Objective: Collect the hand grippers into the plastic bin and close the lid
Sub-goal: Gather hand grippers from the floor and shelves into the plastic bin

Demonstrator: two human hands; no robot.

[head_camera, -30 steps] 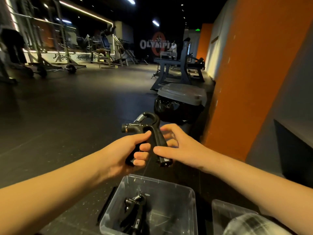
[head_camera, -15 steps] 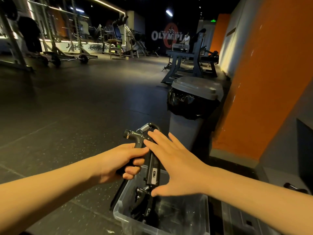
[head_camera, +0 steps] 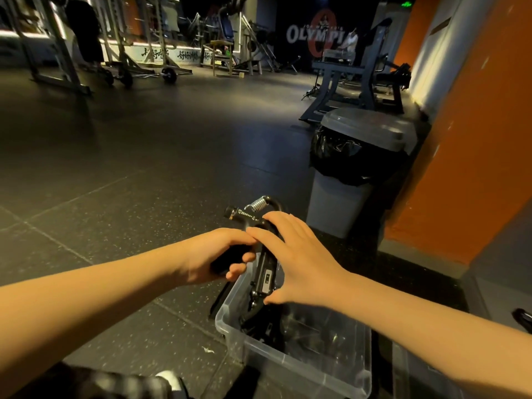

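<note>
Nearest us, the plastic bin (head_camera: 288, 364): clear, thin-walled, rectangular with rounded corners, open-topped, standing on the floor (head_camera: 144, 174). Through its walls we see dark hand grippers (head_camera: 259, 326) already lying inside; their number we cannot tell. No lid is on it, and we cannot make one out nearby.

Just above the bin's far-left corner, both hands are on one hand gripper (head_camera: 244, 216).
- The left hand (head_camera: 218, 254) has its grip closed round one black handle, fingers curled under it.
- The right hand (head_camera: 290, 260) is spread flat, fingers straight across the top bend, thumb touching the lower end of the labelled handle. It rests rather than clamps.

Change: a second ago the hand gripper was held clear above the bin, with the right hand pinching it. Now it has come down, and its lower handle dips past the bin's rim. We judge the drop-in to be under way, with release next and the lid step untouched.

The hand gripper is matte black, hook-shaped, with a bright coiled steel spring and a knurled adjuster knob.

Beyond the bin stands a grey trash can (head_camera: 339, 208) with a crinkled glossy black liner. Behind the trash can is a flat orange wall (head_camera: 475, 139). The floor is dark, speckled rubber tile.
</note>
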